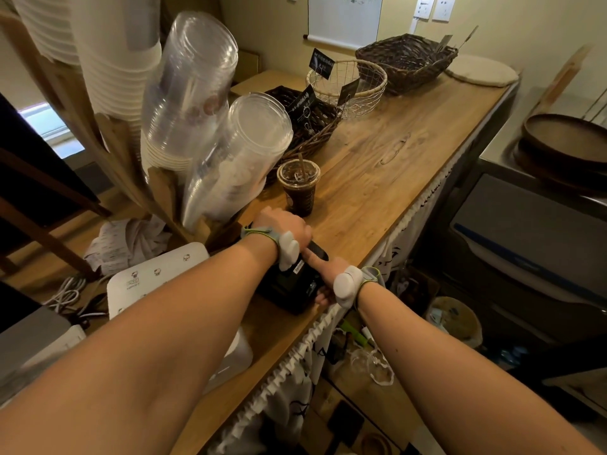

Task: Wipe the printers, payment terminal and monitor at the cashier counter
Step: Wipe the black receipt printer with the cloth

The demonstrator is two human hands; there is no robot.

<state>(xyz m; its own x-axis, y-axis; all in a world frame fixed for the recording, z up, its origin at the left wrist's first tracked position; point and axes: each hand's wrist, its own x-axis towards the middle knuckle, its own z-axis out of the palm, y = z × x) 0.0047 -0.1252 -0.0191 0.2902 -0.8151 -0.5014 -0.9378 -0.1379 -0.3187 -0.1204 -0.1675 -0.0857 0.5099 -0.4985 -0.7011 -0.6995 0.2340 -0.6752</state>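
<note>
Both hands were on one small black printer (289, 287), which sat at the near edge of the wooden bench (377, 165). The left hand (285, 224) lay curled over the printer's far top side; whether it held a cloth could not be told. The right hand (323, 274) gripped the printer's near right side, fingers wrapped under the edge and thumb along the top. Each wrist carried one white sensor pod on a grey strap, two in all.

Writing: a white label on the printer top, partly covered by the left wrist pod, not legible. Three black tag cards (322, 62) stood clipped among the baskets; their white script was too small to read.

Counts: one lidded iced drink cup (299, 185) with a straw, just beyond the left hand. Two tilted stacks of clear plastic cups (236, 156) in a wooden rack. Three baskets further along: two dark wicker (407, 60), one white wire (348, 87). One white box (154, 277) with small printed marks left of the printer.
</note>
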